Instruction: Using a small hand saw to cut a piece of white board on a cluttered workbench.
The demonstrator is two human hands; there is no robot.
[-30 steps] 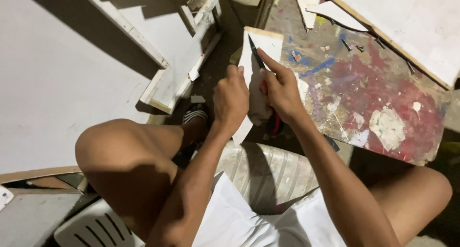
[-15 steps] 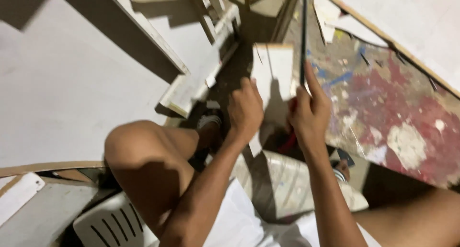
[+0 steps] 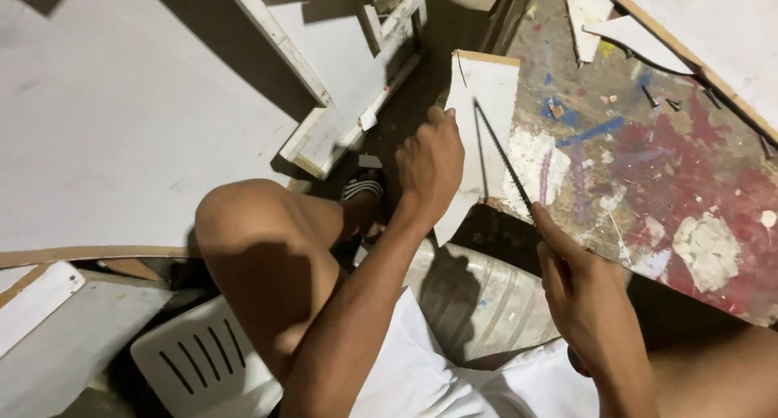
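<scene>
A white board offcut (image 3: 490, 134), edged in bare brown wood at its far end, is laid on the paint-stained worktop (image 3: 648, 167), with its near, jagged corner hanging over the worktop's edge. The offcut is pinned along its left edge by the left hand (image 3: 429, 163), whose fingers are curled down over that edge in a firm grasp. A thin dark saw blade (image 3: 502, 159) is laid slantwise across the offcut, from near its middle down toward its right near side. The near end of the blade is gripped by the right hand (image 3: 587, 300), which is closed around it, with the forefinger stretched along the blade; the handle itself is hidden in the fist. The right hand is held off the offcut's near end, just beyond the worktop's edge.

A few dark screws (image 3: 660, 100) are scattered on the worktop, well beyond the offcut to its right. A large white panel (image 3: 121, 126) is seen far to the offcut's left, and a white slatted frame (image 3: 356, 86) is propped between the two. A sandalled foot (image 3: 361, 193) is planted below the offcut, just left of the left wrist.
</scene>
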